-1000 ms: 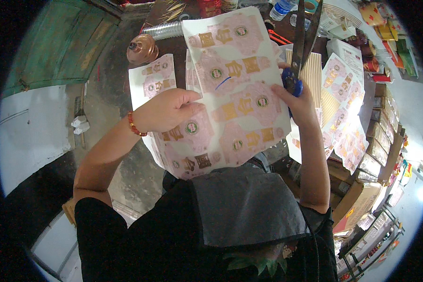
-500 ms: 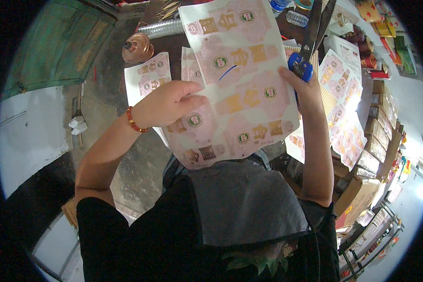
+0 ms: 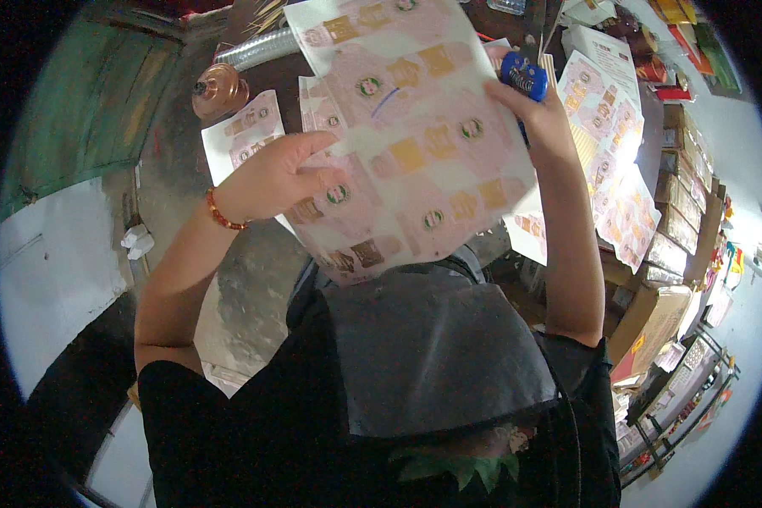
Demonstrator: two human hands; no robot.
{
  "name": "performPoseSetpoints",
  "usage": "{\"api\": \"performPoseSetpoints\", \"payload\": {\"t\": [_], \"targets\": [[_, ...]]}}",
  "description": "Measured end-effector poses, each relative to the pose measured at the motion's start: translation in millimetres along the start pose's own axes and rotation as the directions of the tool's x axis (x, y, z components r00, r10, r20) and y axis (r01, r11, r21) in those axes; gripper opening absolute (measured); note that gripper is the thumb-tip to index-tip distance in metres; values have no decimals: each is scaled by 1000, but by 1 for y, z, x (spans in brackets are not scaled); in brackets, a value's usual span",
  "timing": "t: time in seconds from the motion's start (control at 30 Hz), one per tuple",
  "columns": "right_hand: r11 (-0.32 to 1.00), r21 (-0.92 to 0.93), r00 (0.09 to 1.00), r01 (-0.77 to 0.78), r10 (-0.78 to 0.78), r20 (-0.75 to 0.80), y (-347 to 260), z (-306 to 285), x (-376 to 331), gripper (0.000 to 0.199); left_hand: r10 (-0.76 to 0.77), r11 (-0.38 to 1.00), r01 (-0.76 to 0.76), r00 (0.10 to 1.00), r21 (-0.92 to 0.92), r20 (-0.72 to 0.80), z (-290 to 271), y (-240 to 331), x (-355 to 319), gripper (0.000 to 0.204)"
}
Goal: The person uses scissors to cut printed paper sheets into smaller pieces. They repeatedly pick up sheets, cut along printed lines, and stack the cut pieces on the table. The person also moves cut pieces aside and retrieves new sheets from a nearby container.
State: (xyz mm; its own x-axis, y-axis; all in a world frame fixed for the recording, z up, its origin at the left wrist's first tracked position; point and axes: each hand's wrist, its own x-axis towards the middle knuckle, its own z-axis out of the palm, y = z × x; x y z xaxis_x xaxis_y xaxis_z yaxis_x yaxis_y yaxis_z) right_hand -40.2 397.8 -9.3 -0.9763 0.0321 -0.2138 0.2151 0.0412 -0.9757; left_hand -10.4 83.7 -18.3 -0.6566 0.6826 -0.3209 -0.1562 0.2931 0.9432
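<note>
A large pale printed sheet (image 3: 423, 123), pink and gold with round green marks and a short blue pen stroke, hangs tilted in front of me above the dark table. My left hand (image 3: 267, 176), with a red bead bracelet at the wrist, pinches its left edge, thumb on top. At the right edge, my right hand (image 3: 535, 118) is closed round the blue-handled scissors (image 3: 525, 78), whose blades point away from me. That hand's thumb also presses the sheet's edge. Smaller printed pieces (image 3: 244, 129) lie beyond my left hand, partly covered by the sheet.
More printed sheets (image 3: 601, 182) spread over the table's right side, beside a white box (image 3: 605, 59). A copper-coloured lidded pot (image 3: 220, 90) and a row of nested clear plastic cups (image 3: 258, 51) stand at the far left. Cardboard boxes (image 3: 652, 322) are stacked to my right.
The sheet and both hands have shifted slightly left in the view. The scissors have tipped, so their blades look shorter now. Both holds stay the same.
</note>
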Motion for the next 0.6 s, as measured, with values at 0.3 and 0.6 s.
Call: {"api": "performPoseSetpoints", "payload": {"t": [0.3,0.6], "targets": [[951,-171,952,-258,280,124,-6,-96,-85,33,30,971,-89,966,-221,-256,-37,-3,14,34],[890,-347,698,-296,449,558,31,-74,-177,40,47,946,-129,962,-296,-267,-48,-1,35,40]]}}
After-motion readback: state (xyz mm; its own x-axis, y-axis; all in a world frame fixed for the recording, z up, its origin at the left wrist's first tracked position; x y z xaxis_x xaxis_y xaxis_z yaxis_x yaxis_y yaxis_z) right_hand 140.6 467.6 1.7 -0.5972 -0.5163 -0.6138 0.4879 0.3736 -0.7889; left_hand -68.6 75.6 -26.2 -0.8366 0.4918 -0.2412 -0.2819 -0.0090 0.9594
